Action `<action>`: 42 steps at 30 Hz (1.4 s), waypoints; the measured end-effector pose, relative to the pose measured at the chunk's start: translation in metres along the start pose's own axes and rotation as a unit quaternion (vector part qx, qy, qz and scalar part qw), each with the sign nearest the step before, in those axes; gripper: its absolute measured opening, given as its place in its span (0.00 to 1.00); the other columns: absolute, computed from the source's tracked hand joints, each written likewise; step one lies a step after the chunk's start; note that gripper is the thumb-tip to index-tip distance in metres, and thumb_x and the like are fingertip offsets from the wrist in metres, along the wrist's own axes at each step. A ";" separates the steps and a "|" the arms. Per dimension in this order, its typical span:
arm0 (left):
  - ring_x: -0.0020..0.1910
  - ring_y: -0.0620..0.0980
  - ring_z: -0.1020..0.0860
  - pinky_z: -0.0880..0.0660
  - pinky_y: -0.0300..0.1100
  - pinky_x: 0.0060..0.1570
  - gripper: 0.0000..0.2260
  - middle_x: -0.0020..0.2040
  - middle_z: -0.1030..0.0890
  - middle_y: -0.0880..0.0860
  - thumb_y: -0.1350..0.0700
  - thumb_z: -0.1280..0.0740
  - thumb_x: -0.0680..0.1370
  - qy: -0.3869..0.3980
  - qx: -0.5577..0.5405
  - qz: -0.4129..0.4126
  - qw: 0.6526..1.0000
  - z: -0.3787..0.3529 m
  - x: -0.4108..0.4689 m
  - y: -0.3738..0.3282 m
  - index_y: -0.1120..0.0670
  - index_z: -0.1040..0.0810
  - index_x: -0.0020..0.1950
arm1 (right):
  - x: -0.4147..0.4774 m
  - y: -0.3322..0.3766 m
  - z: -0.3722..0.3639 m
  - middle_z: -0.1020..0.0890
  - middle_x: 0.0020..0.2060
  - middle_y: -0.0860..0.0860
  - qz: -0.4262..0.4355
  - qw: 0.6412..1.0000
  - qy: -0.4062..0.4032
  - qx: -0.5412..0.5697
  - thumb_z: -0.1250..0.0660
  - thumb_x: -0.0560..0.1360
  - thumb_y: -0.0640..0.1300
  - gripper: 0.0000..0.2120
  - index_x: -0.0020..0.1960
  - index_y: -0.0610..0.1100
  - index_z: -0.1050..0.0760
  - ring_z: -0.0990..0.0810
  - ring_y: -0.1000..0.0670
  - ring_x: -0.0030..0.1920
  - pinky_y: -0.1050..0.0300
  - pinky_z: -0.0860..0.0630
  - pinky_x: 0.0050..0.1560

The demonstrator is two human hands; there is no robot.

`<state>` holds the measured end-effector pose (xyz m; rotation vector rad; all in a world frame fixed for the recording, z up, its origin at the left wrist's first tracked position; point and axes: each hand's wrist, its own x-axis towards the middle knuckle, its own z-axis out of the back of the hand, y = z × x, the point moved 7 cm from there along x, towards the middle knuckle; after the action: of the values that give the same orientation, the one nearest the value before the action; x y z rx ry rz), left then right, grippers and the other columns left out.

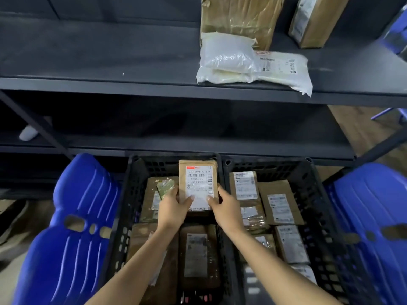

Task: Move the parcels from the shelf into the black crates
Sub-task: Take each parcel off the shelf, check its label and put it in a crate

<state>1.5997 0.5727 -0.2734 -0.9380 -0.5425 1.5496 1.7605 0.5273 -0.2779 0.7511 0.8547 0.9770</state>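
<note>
While both hands grip it, the brown paper parcel with a white barcode label [198, 183] is at the far right corner of the left black plastic mesh crate [132, 190], label up, over other brown parcels [199, 254] lying flat; contact with them unclear. Left hand [172, 209] — thumb on the label, fingers round the left edge. Right hand [224, 211] — same on the right edge. Right black mesh crate [308, 183] adjoins, part filled. On the dark grey metal shelf [110, 84], white plastic mailers [253, 67] at its front edge.
</note>
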 end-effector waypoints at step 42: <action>0.62 0.56 0.25 0.31 0.41 0.55 0.21 0.64 0.24 0.58 0.55 0.34 0.78 0.077 -0.032 0.139 0.987 -0.115 0.123 0.119 0.57 0.33 0.69 | 0.124 -0.124 -0.101 0.31 0.70 0.45 -0.182 0.982 -0.050 -0.028 0.47 0.82 0.41 0.25 0.77 0.44 0.48 0.30 0.45 0.67 0.56 0.33 0.63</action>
<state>1.6233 0.6480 -0.4639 -1.2113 -0.3642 1.6961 1.7578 0.6097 -0.4624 0.5643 0.8375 0.6289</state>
